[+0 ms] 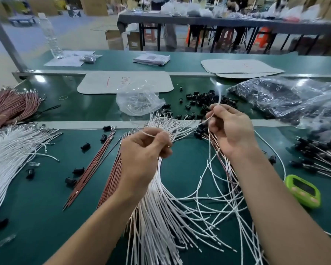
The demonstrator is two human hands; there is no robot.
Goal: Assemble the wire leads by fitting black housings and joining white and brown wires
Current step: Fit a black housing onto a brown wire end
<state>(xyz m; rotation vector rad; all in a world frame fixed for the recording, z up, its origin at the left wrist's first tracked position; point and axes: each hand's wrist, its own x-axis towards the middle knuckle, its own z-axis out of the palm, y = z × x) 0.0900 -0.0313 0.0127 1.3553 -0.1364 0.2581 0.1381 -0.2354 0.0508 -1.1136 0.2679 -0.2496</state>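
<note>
the left hand was clamped round a fanned bundle of white wires, lifted off the tabletop, likely so that single ends could be teased out. the right hand pinched one thin lead by its tip, probably a brown one, though blur left that unsure. loose black housings lay just beyond, near a crumpled plastic bag. brown wires lay to the left. the fanned ends stood between the hands and the housings.
</note>
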